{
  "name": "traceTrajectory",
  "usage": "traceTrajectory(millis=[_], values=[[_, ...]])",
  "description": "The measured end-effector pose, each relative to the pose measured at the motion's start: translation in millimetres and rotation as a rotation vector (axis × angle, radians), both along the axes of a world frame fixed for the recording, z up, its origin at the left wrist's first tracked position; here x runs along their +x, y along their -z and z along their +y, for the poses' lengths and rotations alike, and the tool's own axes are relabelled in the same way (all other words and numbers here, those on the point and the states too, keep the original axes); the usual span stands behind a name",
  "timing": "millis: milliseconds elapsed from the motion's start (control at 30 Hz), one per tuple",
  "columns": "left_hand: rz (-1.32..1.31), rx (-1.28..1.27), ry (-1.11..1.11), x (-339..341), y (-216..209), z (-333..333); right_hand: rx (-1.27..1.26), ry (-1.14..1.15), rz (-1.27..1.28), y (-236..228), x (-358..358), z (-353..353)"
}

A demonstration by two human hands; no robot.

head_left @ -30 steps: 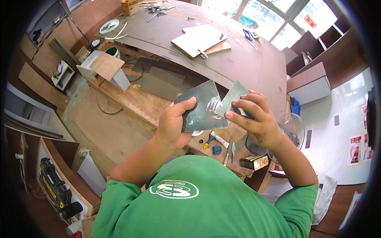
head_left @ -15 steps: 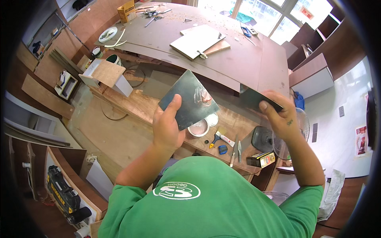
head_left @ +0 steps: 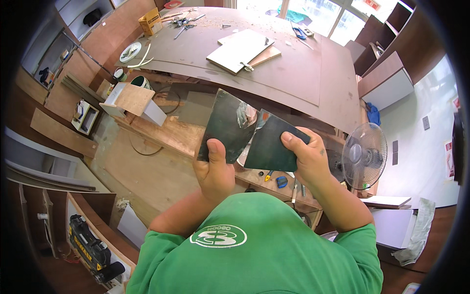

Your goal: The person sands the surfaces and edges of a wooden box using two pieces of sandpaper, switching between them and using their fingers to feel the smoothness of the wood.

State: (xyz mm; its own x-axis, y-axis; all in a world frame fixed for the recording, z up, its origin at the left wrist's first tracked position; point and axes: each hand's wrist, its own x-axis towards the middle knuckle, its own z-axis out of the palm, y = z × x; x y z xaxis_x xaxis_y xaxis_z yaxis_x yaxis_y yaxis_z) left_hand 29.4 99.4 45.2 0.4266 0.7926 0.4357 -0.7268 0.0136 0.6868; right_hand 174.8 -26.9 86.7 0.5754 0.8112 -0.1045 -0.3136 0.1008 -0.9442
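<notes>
My left hand (head_left: 215,171) grips a dark, flat, square plate (head_left: 223,125), thumb on its face and fingers behind. A pale pinkish paste (head_left: 246,115) is smeared near this plate's right upper corner. In my right hand (head_left: 312,156) is a second dark flat plate (head_left: 271,147), pinched between thumb and fingers, with a little paste at its upper left corner. The plates' inner edges meet or nearly meet in front of me; contact is hard to tell. Below them, a round tub (head_left: 242,157) is mostly hidden by the plates.
On the low wooden bench lie a blue tape measure (head_left: 281,182) and a knife (head_left: 294,192). A standing fan (head_left: 364,154) is at the right. Ahead, a large brown table (head_left: 298,73) carries white boards (head_left: 240,50) and tools. A yellow-black toolbox (head_left: 88,242) sits lower left.
My right hand has brought its plate left and down, from well apart to beside the left plate, its face now turned toward me. The left plate has tilted more upright.
</notes>
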Motion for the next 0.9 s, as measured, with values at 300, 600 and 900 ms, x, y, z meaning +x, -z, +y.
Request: traceTrajectory(millis=[300, 600, 900], values=[[0.041, -0.106, 0.011, -1.2, -11.7, 0.9, 0.062, -0.001, 0.113, 20.5, -7.3, 2.1], [0.095, -0.100, 0.081, -3.3, -5.3, -6.3, 0.151, -0.061, 0.202, 25.0, -10.8, 9.4], [0.374, 0.000, 0.150, -9.8, -13.0, -3.4, 0.196, -0.062, 0.285, 29.8, -10.0, 16.4]])
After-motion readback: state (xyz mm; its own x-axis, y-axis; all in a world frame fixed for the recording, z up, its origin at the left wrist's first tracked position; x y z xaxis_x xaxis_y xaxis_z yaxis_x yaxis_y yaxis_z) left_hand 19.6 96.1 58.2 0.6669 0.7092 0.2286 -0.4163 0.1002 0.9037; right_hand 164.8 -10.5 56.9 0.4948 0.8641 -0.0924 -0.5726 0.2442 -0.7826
